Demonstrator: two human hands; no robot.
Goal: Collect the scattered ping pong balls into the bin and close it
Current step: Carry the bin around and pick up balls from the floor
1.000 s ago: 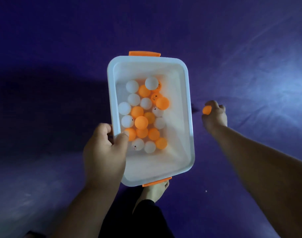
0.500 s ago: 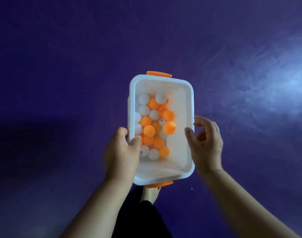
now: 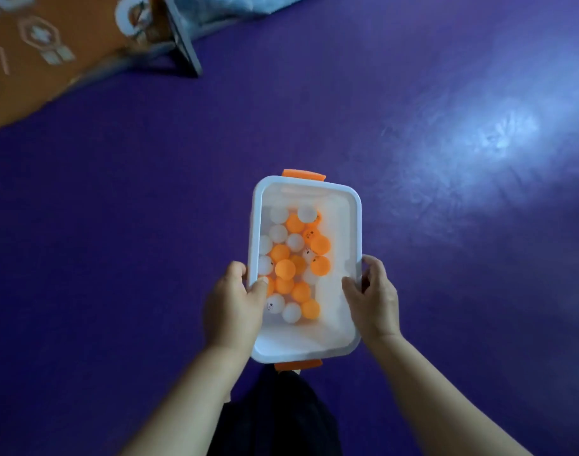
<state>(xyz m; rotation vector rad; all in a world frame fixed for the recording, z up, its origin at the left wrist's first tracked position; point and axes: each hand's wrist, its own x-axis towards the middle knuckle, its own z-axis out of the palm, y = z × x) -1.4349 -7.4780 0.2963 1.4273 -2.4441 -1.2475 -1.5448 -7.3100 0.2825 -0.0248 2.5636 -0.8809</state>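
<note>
**Desk:** Since half a second ago, what has been moved?

**Caption:** The right hand (image 3: 375, 297) has been brought onto the bin (image 3: 254, 225). Its thumb is now laid inside the right wall and its fingers are curled round the outside of the rim, where before they were spread just beside it. A second ago an orange ball was pinched in that hand; none is held now.

**Desk:** And the left hand (image 3: 234, 307)?

**Caption:** It is clamped on the opposite long rim, thumb hooked inside and fingers wrapped outside. The bin is thus gripped from both sides. It appears to be carried level above the purple floor (image 3: 413, 159), presumably so that nothing is spilled.

**Desk:** Where are the ping pong balls (image 3: 293, 258)?

**Caption:** White and orange alike, they are heaped inside the bin, crowded toward its left wall and far end. Bare bottom is left along its right wall and near end. No loose ball is seen on the floor around the bin.

**Desk:** Has it been closed?

**Caption:** Not yet. One orange latch (image 3: 303, 175) is seen at the bin's far end and another at its near end, but no lid is in view. Collecting is judged done or nearly so, with the lid yet to be fetched. Beyond the bin's far left corner, a blurred orange printed board (image 3: 51, 44) is seen.
</note>
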